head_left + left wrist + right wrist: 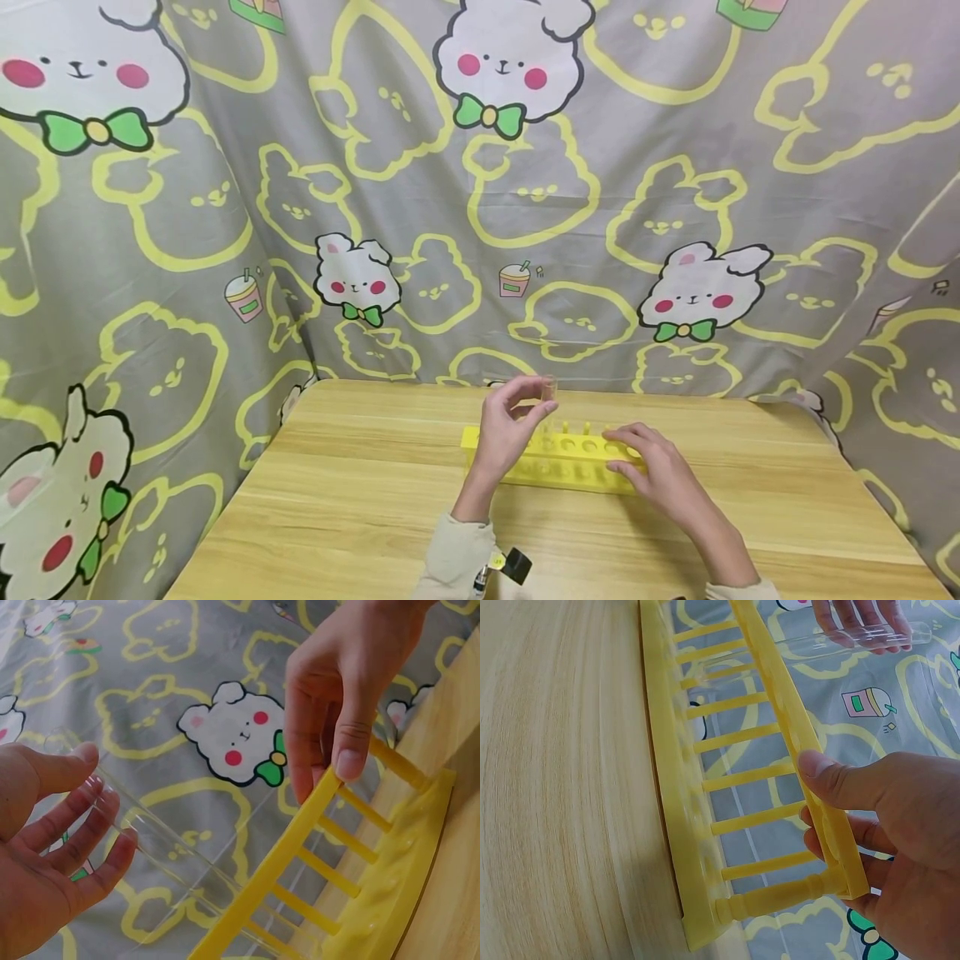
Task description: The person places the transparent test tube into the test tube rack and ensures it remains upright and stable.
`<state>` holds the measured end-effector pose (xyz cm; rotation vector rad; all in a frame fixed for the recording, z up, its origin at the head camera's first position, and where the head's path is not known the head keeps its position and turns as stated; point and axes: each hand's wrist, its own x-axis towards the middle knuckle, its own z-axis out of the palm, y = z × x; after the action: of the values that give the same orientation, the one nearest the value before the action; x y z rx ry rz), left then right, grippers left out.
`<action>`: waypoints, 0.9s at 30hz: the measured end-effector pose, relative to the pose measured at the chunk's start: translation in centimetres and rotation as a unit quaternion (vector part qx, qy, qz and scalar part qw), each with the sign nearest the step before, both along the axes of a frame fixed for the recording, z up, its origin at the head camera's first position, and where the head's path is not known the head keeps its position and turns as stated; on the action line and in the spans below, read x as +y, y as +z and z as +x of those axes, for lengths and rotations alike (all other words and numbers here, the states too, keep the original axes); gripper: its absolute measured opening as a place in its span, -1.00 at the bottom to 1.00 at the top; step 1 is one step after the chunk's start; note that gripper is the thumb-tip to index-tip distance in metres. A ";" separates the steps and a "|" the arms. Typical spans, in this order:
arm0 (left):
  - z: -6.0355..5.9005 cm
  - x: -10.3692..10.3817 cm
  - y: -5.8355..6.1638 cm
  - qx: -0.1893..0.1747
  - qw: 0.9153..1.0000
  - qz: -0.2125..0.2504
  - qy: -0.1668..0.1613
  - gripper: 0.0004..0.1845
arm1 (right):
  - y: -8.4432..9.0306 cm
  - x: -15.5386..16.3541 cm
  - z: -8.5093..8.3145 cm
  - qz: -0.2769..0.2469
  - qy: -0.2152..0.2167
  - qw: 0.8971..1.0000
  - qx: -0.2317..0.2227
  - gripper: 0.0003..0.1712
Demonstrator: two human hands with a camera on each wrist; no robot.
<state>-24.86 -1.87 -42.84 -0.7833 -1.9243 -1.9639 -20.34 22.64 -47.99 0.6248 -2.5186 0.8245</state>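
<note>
A clear test tube (551, 389) is pinched near its upper end between the thumb and fingers of my left hand (504, 427). The tube (169, 832) slants down in the left wrist view, and its lower part passes through the top plate of a yellow test tube rack (662, 787). At the rack's right end, my right hand (667, 471) grips the top plate, thumb (829, 778) on one side and fingers beneath the edge. Round holes line the top plate, and yellow rods (345, 832) join it to the base.
The rack stands on a wood-grain table (337, 500) towards its far side. A grey curtain (420, 208) with rabbit and yellow outline prints hangs behind and at both sides. A small black device (516, 566) sits by the left sleeve (457, 554).
</note>
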 end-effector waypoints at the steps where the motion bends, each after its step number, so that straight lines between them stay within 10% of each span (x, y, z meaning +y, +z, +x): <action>1: 0.0 0.0 0.0 -0.001 1.000 0.001 0.000 -0.75 | 0.0 0.0 0.0 0.000 -0.001 1.000 -0.002 -0.52; 27: -0.1 0.0 -0.5 -0.009 1.000 -0.008 0.002 -0.76 | 0.0 0.0 0.0 0.002 -0.007 1.000 0.007 -0.51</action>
<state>-25.01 -1.86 -43.30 -0.7672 -1.9517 -1.9622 -20.30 22.59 -47.96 0.6118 -2.5099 0.8091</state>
